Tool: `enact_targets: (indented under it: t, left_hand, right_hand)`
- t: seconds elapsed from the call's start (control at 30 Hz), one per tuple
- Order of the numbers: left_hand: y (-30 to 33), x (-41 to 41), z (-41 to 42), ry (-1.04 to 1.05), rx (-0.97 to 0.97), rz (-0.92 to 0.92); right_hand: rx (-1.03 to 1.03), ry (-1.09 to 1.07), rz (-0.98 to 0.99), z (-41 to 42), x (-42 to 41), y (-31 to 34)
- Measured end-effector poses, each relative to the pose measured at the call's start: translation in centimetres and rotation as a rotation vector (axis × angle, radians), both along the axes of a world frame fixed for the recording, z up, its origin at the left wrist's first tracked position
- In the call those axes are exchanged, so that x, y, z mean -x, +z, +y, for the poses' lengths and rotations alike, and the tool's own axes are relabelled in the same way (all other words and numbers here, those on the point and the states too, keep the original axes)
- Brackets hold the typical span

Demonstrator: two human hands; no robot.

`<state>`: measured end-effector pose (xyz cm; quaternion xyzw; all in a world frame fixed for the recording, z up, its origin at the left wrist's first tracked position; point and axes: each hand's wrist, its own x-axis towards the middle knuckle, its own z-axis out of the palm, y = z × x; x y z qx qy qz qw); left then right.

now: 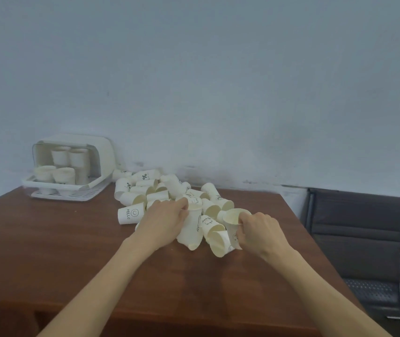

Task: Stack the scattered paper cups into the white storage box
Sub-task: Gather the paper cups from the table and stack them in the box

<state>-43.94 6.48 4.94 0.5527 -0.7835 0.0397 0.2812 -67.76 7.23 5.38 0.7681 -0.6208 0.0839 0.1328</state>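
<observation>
— Nearest us, both forearms reach out over the brown worktop (pixel 48 251). What do we hold?

— Going left to right: our left hand (pixel 163 221) curls its grip round the rim of a tall stack of cups (pixel 190 227), which stands tilted at the pile's near edge. Our right hand (pixel 258 231) pinches the rim of a single cup (pixel 234 221), upright, mouth up.

— And the relation that counts?

— We judge the next move is nesting. The single cup sits just to the right of the stack, with one fallen cup between them; both long axes run roughly vertical. So the right hand would carry its cup leftward, over or under the stack.

— Where does it all go?

— Into the white storage box (pixel 72 166), far left at the back, well apart from both hands; the left is nearer. Its lid is up, and we count about four short stacks inside.

— And the loose paper cups (pixel 145 188)?

— Roughly twenty, mostly on their sides; overlaps stop an exact count. Two dark chairs (pixel 364 239) stand right.
</observation>
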Motion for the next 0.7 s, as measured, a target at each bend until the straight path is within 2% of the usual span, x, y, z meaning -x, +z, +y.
enact_targets:
  t: [0.4, 0.7]
  left_hand:
    - [-0.6, -5.7, -1.6, 0.067, 0.025, 0.036]
    - [-2.5, -10.7, -4.0, 0.137, 0.024, 0.024]
  right_hand:
    - [0.020, 0.017, -0.185, -3.3, -5.5, -0.2]
    - [0.065, 0.098, -0.216, -5.9, -10.4, -1.4]
